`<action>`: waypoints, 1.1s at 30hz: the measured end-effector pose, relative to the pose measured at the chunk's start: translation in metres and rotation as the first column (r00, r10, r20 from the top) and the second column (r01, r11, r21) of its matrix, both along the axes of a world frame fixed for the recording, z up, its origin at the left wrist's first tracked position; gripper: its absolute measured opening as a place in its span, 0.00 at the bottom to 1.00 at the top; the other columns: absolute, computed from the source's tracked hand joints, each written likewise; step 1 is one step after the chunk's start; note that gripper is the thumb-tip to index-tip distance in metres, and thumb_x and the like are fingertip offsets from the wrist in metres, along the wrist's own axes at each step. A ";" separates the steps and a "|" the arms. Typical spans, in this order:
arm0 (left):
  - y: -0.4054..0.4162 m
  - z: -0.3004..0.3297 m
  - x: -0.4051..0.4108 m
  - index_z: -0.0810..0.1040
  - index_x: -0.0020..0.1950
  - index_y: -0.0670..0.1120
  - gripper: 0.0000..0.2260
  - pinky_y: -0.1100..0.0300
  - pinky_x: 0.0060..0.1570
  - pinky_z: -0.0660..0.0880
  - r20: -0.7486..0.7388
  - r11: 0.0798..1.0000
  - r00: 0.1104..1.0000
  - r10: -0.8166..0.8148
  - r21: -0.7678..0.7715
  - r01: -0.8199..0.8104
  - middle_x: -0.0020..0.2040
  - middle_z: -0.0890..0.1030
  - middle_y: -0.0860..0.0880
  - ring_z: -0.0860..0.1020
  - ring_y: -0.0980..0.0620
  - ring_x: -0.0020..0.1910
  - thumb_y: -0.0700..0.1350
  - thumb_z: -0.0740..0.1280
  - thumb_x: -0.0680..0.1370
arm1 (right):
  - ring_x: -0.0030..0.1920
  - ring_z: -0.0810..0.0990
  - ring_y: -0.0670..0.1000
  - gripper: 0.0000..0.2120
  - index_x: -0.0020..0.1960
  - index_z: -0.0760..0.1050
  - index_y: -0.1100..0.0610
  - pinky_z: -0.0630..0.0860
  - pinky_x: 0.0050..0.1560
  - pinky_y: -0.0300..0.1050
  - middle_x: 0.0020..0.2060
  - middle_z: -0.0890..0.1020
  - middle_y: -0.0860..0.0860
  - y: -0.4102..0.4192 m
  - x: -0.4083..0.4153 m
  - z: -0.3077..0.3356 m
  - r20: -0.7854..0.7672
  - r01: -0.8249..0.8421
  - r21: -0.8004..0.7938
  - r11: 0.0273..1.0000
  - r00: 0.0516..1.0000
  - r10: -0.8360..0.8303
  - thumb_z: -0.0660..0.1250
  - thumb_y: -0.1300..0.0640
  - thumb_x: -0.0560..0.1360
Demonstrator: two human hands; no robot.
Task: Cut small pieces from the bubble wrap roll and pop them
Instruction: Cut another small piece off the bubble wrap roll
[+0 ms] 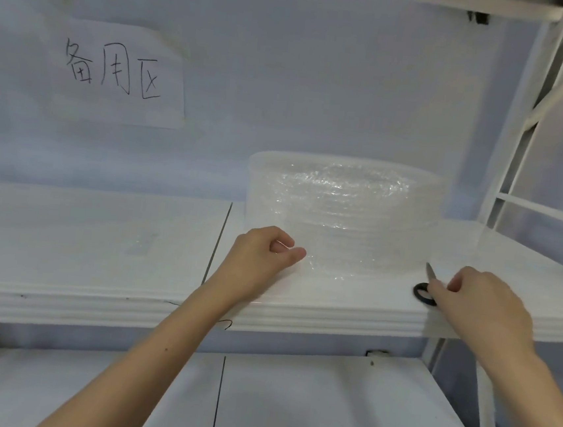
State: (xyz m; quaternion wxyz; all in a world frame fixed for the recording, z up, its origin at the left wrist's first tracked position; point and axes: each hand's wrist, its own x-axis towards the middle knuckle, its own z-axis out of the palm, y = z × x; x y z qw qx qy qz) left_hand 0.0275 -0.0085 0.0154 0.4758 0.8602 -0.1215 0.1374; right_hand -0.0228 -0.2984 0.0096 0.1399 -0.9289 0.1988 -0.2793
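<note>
So I'm standing at a white shelf (pixel 96 264) with both arms reaching in over its front edge. The bubble wrap roll (pixel 342 205) is sitting upright on the shelf, toward the right half and back near the wall, and a loose sheet of it trails forward off the bottom toward the front edge. My left hand (pixel 261 263) is right at the lower left of the roll, fingers curled in with the thumb and forefinger pinched together on the edge of that loose sheet, at least that's how it looks, since the plastic is so clear it's hard to see exactly where it ends. My right hand (pixel 481 301) is over by the right side of the shelf near the front edge, fingers bent down and closing around a pair of scissors (pixel 426 285). You can see one black handle loop poking out to the left of my hand, flat on the shelf, and the silver blade tip pointing up and back toward the roll. I honestly can't tell if I've got a proper grip on them or am just touching them. The scissors are close to the roll's loose sheet but apart from the roll itself. On the wall behind, up to the left, there's a taped sheet of paper (pixel 121 74) with handwritten characters. There's another shelf (pixel 323 406) below this one, and the white metal frame (pixel 521 140) of the rack runs up the right side.
</note>
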 end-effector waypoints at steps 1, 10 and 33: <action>-0.001 0.001 0.000 0.80 0.51 0.52 0.11 0.69 0.34 0.73 -0.008 0.999 1.000 -0.006 -0.036 0.006 0.44 0.83 0.54 0.82 0.54 0.43 0.56 0.71 0.75 | 0.36 0.74 0.58 0.20 0.36 0.73 0.57 0.70 0.35 0.47 0.35 0.76 0.54 -0.001 0.000 0.002 -0.005 0.001 0.006 1.000 1.000 -0.001 0.60 0.41 0.75; -0.002 -0.007 0.008 0.74 0.58 0.51 0.13 0.63 0.30 0.71 -0.113 0.982 0.990 -0.083 -0.178 0.062 0.40 0.82 0.51 0.78 0.57 0.32 0.45 0.70 0.75 | 0.36 0.75 0.56 0.23 0.34 0.67 0.58 0.65 0.32 0.45 0.34 0.75 0.54 -0.004 -0.001 0.025 -0.321 -0.042 0.012 0.999 0.946 0.044 0.69 0.38 0.67; 0.003 0.002 -0.002 0.84 0.44 0.46 0.03 0.63 0.42 0.75 -0.162 0.893 0.935 -0.316 -0.382 0.236 0.40 0.86 0.48 0.77 0.50 0.39 0.39 0.71 0.77 | 0.38 0.87 0.57 0.25 0.42 0.83 0.69 0.83 0.37 0.44 0.42 0.86 0.62 0.045 -0.061 -0.026 0.441 -0.424 0.895 -0.140 0.787 0.432 0.84 0.60 0.48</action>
